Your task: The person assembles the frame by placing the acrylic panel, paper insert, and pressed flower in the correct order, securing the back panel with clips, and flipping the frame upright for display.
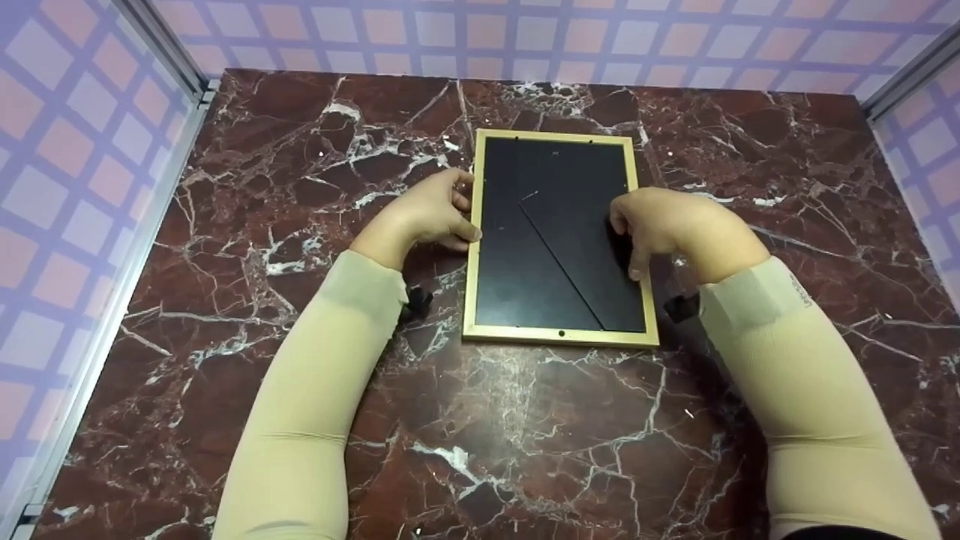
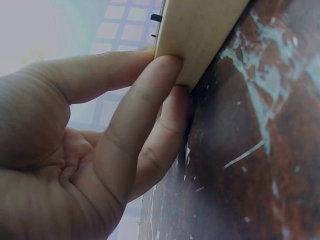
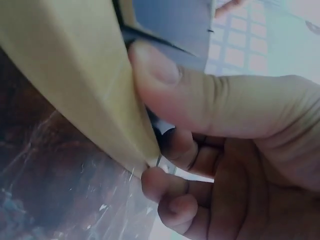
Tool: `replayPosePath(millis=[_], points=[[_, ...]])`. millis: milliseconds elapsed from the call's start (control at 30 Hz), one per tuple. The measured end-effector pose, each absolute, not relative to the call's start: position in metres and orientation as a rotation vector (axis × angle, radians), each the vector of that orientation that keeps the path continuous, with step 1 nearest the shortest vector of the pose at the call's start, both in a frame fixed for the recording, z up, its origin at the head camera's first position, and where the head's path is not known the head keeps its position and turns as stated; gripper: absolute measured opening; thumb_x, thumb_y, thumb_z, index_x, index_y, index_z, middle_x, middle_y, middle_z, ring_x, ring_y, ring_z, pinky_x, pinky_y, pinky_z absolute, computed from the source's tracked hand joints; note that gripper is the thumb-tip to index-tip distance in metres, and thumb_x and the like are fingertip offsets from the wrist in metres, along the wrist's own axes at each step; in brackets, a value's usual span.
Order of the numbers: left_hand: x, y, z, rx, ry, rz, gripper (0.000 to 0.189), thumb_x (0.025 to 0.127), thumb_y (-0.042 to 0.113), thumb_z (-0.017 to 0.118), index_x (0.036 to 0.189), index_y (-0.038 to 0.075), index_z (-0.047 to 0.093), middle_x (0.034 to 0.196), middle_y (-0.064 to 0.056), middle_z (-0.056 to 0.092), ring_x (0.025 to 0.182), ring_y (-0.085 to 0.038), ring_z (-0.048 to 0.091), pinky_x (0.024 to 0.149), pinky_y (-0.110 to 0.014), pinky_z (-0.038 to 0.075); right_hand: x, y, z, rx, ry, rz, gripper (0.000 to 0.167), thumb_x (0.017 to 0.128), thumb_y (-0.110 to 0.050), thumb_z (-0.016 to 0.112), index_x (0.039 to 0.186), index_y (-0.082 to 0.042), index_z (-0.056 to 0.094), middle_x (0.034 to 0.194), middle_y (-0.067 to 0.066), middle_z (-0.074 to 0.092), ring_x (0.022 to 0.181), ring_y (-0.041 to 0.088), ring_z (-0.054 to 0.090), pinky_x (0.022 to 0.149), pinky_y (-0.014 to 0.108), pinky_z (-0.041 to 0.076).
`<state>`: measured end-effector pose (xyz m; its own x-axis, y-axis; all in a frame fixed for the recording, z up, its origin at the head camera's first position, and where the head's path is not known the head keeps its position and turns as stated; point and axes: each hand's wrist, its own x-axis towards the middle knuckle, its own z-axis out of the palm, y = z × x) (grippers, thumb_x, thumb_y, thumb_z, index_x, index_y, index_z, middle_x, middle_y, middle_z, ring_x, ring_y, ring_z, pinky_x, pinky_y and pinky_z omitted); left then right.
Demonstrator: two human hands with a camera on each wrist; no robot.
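Observation:
A picture frame [image 1: 555, 232] lies back up on the table, with a gold rim [image 2: 197, 40] and a black backing board that has a slanting line across it. My left hand [image 1: 433, 211] holds the frame's left side: the thumb is at the rim's upper edge, and fingertips rest against the outer side. At the right side, my right hand [image 1: 664, 221] grips the rim. Its thumb [image 3: 160, 75] lies on the inner edge of the rim, while other fingers curl close to the frame. Part of the right rim is hidden behind this hand.
The table [image 1: 510, 442] has a dark red marble pattern with white veins. Checkered panels [image 1: 525, 37] rise behind it and at both sides, joined by metal posts. A dark wrist device [image 1: 417, 301] sits at the left sleeve's cuff, another [image 1: 681, 307] at the right.

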<state>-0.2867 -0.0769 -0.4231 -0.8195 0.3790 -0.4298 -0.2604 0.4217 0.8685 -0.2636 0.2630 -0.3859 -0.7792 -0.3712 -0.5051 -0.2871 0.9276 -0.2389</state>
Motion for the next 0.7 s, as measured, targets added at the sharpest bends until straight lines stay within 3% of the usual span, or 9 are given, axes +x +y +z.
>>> replayPosePath(millis=[167, 300, 467, 567, 700], points=[[-0.287, -0.077, -0.422, 0.102, 2.094, 1.426, 0.099, 0.088, -0.023, 0.08, 0.172, 0.008, 0.035, 0.137, -0.021, 0.056, 0.092, -0.028, 0.073, 0.07, -0.029, 0.076, -0.258, 0.284, -0.392, -0.499, 2.506, -0.451, 0.059, 0.074, -0.009, 0.105, 0.119, -0.005, 0.066, 0.104, 0.012, 0.071, 0.09, 0.026, 0.066, 0.077, 0.037, 0.057], [-0.287, -0.075, -0.424, 0.099, 2.078, 1.434, 0.101, 0.088, -0.024, 0.079, 0.172, 0.008, 0.034, 0.137, -0.021, 0.056, 0.092, -0.028, 0.073, 0.07, -0.029, 0.076, -0.245, 0.301, -0.401, -0.517, 2.505, -0.645, 0.043, 0.088, -0.009, 0.096, 0.122, -0.008, 0.069, 0.103, 0.011, 0.074, 0.09, 0.022, 0.068, 0.081, 0.033, 0.059], [-0.287, -0.074, -0.424, 0.106, 2.071, 1.427, 0.1, 0.088, -0.024, 0.079, 0.172, 0.008, 0.033, 0.139, -0.023, 0.057, 0.093, -0.029, 0.073, 0.069, -0.029, 0.076, -0.226, 0.306, -0.402, -0.574, 2.592, -0.702, 0.026, 0.103, -0.021, 0.085, 0.125, -0.011, 0.073, 0.113, 0.008, 0.077, 0.098, 0.019, 0.068, 0.086, 0.033, 0.06], [-0.287, -0.076, -0.424, 0.102, 2.076, 1.428, 0.099, 0.088, -0.023, 0.079, 0.172, 0.008, 0.035, 0.138, -0.022, 0.057, 0.093, -0.028, 0.073, 0.069, -0.029, 0.076, -0.213, 0.3, -0.399, -0.637, 2.622, -0.713, 0.034, 0.101, -0.027, 0.087, 0.128, -0.012, 0.073, 0.118, 0.006, 0.078, 0.1, 0.02, 0.069, 0.089, 0.038, 0.063], [-0.288, -0.077, -0.422, 0.099, 2.083, 1.434, 0.098, 0.087, -0.024, 0.079, 0.17, 0.008, 0.037, 0.131, -0.018, 0.055, 0.09, -0.026, 0.072, 0.067, -0.028, 0.075, -0.196, 0.288, -0.4, -0.893, 2.601, -0.711, 0.042, 0.092, -0.024, 0.095, 0.127, -0.013, 0.077, 0.127, 0.003, 0.078, 0.112, 0.024, 0.072, 0.103, 0.05, 0.066]])
